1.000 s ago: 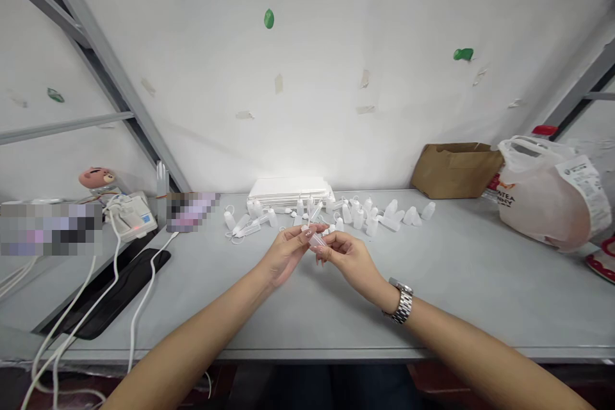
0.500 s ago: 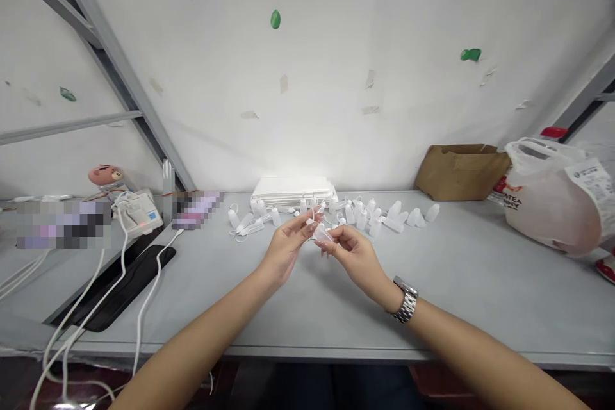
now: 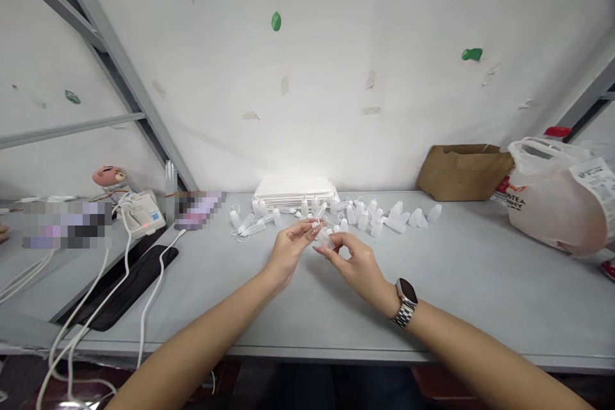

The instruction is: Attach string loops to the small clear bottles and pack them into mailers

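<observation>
Between my two hands is a small translucent plastic squeeze bottle (image 3: 325, 240), tilted above the table. My left hand (image 3: 289, 245) pinches its upper end, where the fingers partly hide the top. My right hand (image 3: 354, 261) closes thumb and fingers round the lower part of the bottle. Just beyond my hands, several more small squeeze bottles (image 3: 377, 227) stand or lie in a loose group, some with white caps on thin loops. A stack of flat white sheets or boxes (image 3: 294, 188) lies behind them against the wall.
On the right are a brown paper bag (image 3: 464, 173) and a white plastic carrier bag (image 3: 552, 205). To the left, white cables (image 3: 154, 295), a power strip (image 3: 144, 214), and a black flat object (image 3: 129, 288) lie on the grey table (image 3: 307, 327). Part of another person's hand (image 3: 4, 234) shows at the far left.
The bottle has turned to a steeper tilt between my hands. My right wrist has rolled, so the watch face now shows. The hand at the far left has come into view.
</observation>
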Tool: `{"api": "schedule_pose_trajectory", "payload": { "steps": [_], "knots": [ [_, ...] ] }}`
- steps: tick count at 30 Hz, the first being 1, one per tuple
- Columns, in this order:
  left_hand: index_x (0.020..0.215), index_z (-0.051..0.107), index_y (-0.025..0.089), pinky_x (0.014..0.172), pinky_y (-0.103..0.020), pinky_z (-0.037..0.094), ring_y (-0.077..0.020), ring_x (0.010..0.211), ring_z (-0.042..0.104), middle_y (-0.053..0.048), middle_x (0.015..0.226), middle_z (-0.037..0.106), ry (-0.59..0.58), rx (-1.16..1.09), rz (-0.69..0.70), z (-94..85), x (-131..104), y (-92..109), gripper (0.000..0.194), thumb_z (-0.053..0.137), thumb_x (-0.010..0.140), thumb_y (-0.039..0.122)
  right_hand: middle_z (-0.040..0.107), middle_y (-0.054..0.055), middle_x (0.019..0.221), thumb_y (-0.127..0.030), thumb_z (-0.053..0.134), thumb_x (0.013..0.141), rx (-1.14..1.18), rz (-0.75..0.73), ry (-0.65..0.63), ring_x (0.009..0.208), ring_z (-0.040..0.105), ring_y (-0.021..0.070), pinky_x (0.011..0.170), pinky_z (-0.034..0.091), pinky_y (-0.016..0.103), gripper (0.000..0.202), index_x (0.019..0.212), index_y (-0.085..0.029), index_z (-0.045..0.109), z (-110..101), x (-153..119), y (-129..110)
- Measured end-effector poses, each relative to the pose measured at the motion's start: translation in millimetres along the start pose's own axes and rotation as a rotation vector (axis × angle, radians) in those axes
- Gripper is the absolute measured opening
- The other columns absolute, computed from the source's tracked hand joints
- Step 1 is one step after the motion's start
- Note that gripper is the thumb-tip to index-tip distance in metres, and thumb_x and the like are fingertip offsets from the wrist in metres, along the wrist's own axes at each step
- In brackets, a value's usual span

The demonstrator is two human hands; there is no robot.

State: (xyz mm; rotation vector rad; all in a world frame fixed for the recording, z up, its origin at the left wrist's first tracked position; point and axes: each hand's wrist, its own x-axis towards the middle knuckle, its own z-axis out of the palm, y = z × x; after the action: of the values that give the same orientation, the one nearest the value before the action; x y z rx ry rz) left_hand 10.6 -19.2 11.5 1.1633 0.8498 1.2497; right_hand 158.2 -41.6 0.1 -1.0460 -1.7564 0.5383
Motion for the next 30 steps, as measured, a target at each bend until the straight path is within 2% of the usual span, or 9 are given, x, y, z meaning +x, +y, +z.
{"api": "schedule_pose_trajectory", "payload": {
  "steps": [6, 12, 19, 23, 27, 30],
  "knots": [
    [0.082, 0.069, 0.018, 0.088, -0.032, 0.038, -0.0229, 0.106, 0.049, -0.008, 0.109, 0.058, -0.041, 0.113, 0.056, 2.3, -2.4, 9.3, 0.020, 0.064, 0.070, 0.033, 0.060, 0.003, 0.073, -0.041, 0.053, 0.080, 0.064, 0.078, -0.077, 0.070, 0.054, 0.0172, 0.068, 0.042, 0.031, 0.021, 0.076, -0.021, 0.055, -3.4, 3.9, -0.7],
    [0.084, 0.070, 0.020, 0.088, -0.033, 0.040, -0.0242, 0.107, 0.049, -0.006, 0.112, 0.056, -0.084, 0.112, 0.106, 1.6, -4.1, 19.2, 0.021, 0.070, 0.064, 0.027, 0.062, 0.002, 0.076, -0.036, 0.051, 0.082, 0.193, 0.104, -0.097, 0.075, 0.057, 0.0168, 0.069, 0.042, 0.029, 0.017, 0.082, -0.020, 0.057, -8.6, 7.9, -9.5],
    [0.081, 0.071, 0.020, 0.090, -0.036, 0.037, -0.0251, 0.105, 0.051, -0.007, 0.113, 0.058, -0.044, 0.096, 0.020, -0.9, -2.5, 17.0, 0.021, 0.071, 0.063, 0.029, 0.060, 0.002, 0.073, -0.040, 0.049, 0.083, 0.410, 0.159, -0.176, 0.072, 0.057, 0.0152, 0.071, 0.045, 0.030, 0.023, 0.084, -0.019, 0.060, -10.7, 12.0, -11.8],
    [0.077, 0.072, 0.018, 0.085, -0.034, 0.038, -0.0269, 0.109, 0.047, -0.008, 0.104, 0.062, -0.081, 0.104, -0.026, -0.4, -3.0, 18.8, 0.018, 0.068, 0.066, 0.032, 0.060, 0.003, 0.072, -0.045, 0.050, 0.081, 0.627, 0.215, -0.329, 0.071, 0.056, 0.0137, 0.074, 0.045, 0.031, 0.029, 0.076, -0.018, 0.061, -10.7, 15.0, -8.1],
    [0.083, 0.071, 0.017, 0.070, -0.031, 0.042, -0.0242, 0.092, 0.055, -0.009, 0.095, 0.065, -0.184, 0.067, -0.062, 1.1, -4.8, 21.4, 0.024, 0.065, 0.069, 0.035, 0.061, 0.003, 0.073, -0.045, 0.051, 0.081, 0.875, 0.293, -0.476, 0.073, 0.057, 0.0133, 0.075, 0.045, 0.031, 0.031, 0.078, -0.017, 0.063, -8.6, 15.1, -3.9],
    [0.082, 0.070, 0.017, 0.070, -0.031, 0.043, -0.0193, 0.079, 0.058, -0.007, 0.103, 0.063, -0.164, 0.079, -0.054, 1.3, -5.6, 22.1, 0.024, 0.065, 0.069, 0.036, 0.063, 0.005, 0.076, -0.044, 0.052, 0.081, 0.920, 0.329, -0.486, 0.074, 0.058, 0.0135, 0.078, 0.045, 0.032, 0.030, 0.082, -0.016, 0.064, -7.2, 15.0, -2.7]
  ]
}}
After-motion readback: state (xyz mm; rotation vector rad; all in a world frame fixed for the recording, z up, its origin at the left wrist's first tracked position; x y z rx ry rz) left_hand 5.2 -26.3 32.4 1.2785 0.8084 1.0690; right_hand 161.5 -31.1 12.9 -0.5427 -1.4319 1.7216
